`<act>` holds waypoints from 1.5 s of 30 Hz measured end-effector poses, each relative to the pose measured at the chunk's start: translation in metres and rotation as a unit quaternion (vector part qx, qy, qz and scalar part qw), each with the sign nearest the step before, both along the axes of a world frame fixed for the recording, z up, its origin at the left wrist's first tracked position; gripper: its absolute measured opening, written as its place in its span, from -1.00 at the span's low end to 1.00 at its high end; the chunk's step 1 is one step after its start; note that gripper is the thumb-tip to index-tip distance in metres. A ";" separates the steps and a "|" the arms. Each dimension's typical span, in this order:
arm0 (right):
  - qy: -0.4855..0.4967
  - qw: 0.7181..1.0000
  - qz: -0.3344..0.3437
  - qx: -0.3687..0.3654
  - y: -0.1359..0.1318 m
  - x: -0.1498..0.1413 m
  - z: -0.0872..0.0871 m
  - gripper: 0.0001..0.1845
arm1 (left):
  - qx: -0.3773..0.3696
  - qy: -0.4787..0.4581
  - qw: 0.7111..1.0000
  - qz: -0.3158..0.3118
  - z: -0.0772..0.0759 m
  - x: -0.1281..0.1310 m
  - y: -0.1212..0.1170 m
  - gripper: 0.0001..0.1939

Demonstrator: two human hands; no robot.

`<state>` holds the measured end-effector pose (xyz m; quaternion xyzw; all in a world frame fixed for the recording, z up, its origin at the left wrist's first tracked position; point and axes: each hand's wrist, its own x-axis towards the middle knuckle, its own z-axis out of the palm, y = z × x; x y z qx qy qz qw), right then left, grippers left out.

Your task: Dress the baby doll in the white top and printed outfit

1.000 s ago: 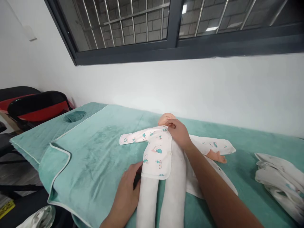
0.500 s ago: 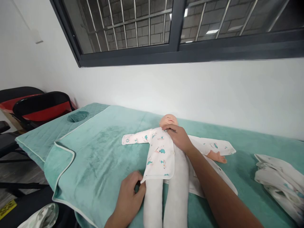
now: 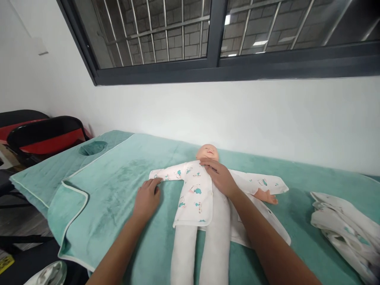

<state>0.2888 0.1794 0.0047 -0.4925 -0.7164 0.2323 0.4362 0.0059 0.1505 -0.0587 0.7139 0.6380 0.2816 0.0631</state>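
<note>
A baby doll lies on its back on a teal bed cover, its head toward the wall. Its white long-sleeved baby shirt has teal and pink prints; the left front panel is spread over the chest. White trousers cover the legs. My left hand touches the lower edge of the left sleeve near the cuff, thumb apart from the fingers. At the collar, my right hand has thumb and fingers closed on the shirt edge. The other panel lies spread at right, partly behind my right forearm; a bare doll foot-like limb shows beside that sleeve.
A folded printed white garment lies on the bed at right. The teal bed cover has a round hole at its far left end. Black and red chairs stand left. A white wall and barred window rise behind the bed.
My left hand has left the shirt's lower hem and moved up and left to the sleeve cuff. My right hand stays at the collar. The view has shifted slightly.
</note>
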 end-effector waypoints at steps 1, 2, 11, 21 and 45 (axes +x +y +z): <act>-0.003 1.000 0.002 0.005 -0.002 0.001 -0.001 -0.67 | 0.000 0.018 1.000 0.007 0.000 0.000 0.007 -0.57; -0.004 1.000 0.001 0.007 -0.004 0.002 -0.002 -0.67 | -0.001 0.031 0.999 0.013 0.001 0.000 0.012 -0.56; -0.025 1.000 -0.010 0.009 -0.031 0.018 -0.013 -0.55 | 0.042 0.085 0.995 0.025 -0.004 -0.001 0.008 -0.60; -0.142 0.939 -0.300 -0.095 -0.057 0.145 -0.024 -0.73 | 0.116 0.106 0.987 0.022 -0.005 0.000 0.004 -0.65; 0.279 0.939 -0.003 -0.202 -0.070 0.163 -0.005 -0.33 | 0.088 0.119 0.921 -0.362 0.098 0.236 -0.005 -0.54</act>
